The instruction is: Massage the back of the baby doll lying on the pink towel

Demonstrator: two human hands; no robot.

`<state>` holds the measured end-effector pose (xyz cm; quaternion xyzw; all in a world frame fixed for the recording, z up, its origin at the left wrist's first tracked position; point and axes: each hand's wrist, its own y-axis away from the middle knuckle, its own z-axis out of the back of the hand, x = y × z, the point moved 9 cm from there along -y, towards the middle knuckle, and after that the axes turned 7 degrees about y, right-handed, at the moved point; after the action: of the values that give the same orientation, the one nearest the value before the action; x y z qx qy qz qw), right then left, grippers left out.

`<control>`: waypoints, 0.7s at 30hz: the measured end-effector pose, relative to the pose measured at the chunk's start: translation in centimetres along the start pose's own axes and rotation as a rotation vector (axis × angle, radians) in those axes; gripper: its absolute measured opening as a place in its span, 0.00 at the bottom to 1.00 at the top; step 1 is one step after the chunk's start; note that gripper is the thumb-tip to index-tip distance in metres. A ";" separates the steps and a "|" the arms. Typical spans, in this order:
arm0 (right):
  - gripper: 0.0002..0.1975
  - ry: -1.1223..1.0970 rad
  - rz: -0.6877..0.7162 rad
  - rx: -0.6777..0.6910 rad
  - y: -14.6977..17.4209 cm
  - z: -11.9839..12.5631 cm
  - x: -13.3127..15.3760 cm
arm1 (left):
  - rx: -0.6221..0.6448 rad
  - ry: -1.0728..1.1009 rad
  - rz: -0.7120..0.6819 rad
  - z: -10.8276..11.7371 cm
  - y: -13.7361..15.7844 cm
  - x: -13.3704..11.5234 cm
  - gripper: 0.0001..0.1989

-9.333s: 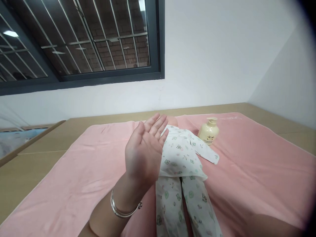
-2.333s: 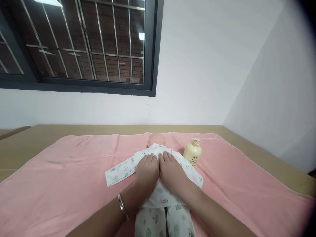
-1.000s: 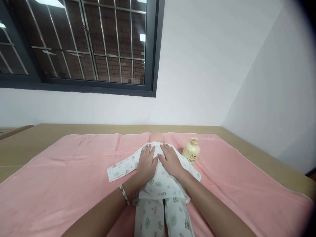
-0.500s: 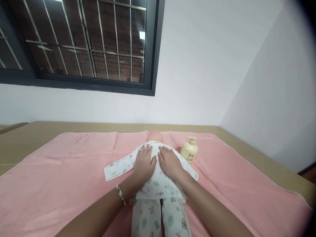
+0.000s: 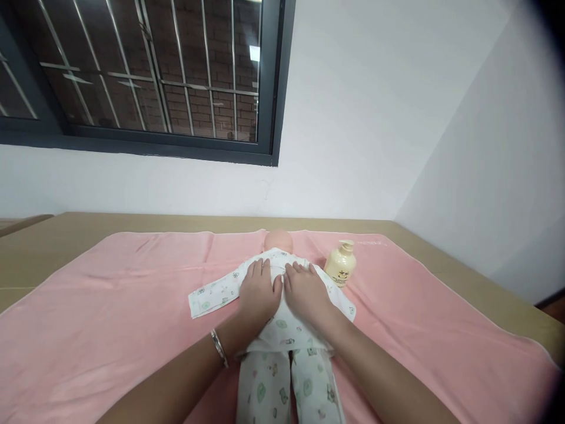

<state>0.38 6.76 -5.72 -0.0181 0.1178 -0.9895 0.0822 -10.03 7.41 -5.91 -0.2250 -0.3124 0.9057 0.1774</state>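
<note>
A baby doll [image 5: 278,241] lies in the middle of the pink cloth, its bald head pointing away from me. It wears a white printed top [image 5: 282,333] and matching trousers [image 5: 265,386]. My left hand [image 5: 260,291] rests flat on the left side of the doll's upper body, and a silver bangle [image 5: 219,347] circles that wrist. On the right side of the upper body lies my right hand [image 5: 306,291], palm down. Both thumbs nearly meet at the middle. Neither hand holds anything. The doll's face is not visible.
A cream pump bottle [image 5: 340,263] stands just right of the doll's shoulder. The pink cloth [image 5: 132,306] covers most of the wooden table [image 5: 88,227]. Behind are a white wall [image 5: 344,147] and a barred window [image 5: 176,70].
Both hands have slid slightly toward me on the doll's upper body, and the fingers sit a little lower from the collar. The camera view has shifted slightly.
</note>
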 end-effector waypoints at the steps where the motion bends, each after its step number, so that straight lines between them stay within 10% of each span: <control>1: 0.26 -0.047 -0.004 0.002 -0.5 -0.2 -0.5 | 0.012 0.012 0.006 -0.5 -0.1 0.4 0.24; 9: 0.28 -0.100 -0.003 0.013 -1.0 -0.6 -0.8 | -0.070 0.028 -0.215 0.9 0.1 -1.8 0.15; 14: 0.27 0.111 0.021 0.022 0.9 0.5 1.0 | -0.019 0.005 -0.137 1.5 0.1 -1.9 0.13; 21: 0.28 -0.174 0.018 -0.036 -2.0 -0.4 -1.8 | -0.047 0.078 -0.143 0.2 -0.3 -0.8 0.17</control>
<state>1.81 9.07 -5.65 -0.1045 0.1280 -0.9811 0.1009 -9.41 7.17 -5.35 -0.2414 -0.3416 0.8738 0.2482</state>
